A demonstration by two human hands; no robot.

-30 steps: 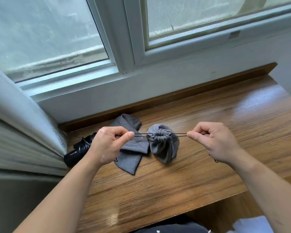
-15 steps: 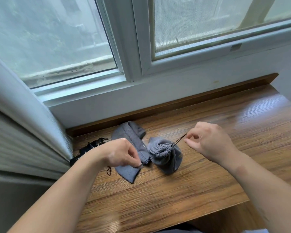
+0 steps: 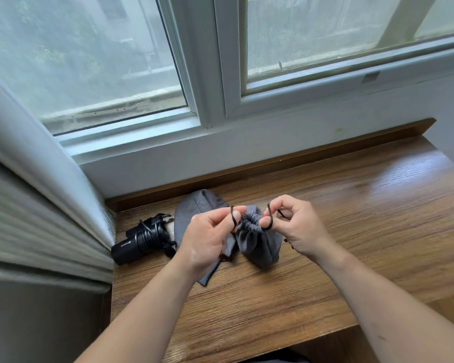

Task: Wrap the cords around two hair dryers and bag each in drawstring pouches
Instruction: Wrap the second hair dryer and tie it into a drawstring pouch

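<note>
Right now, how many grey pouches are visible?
2. The cinched pouch sits between the left hand and right hand; the flat pouch lies left of it, partly behind the left hand.

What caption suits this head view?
Left hand and right hand pinch drawstrings of a cinched grey pouch beside a cord-wrapped dryer.

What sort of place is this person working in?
Likely a home or hotel room rather than a workshop: a wooden desk set against a white-framed window, a pleated curtain at the left, and a cord-wrapped black hair dryer lying on the desk.
</note>
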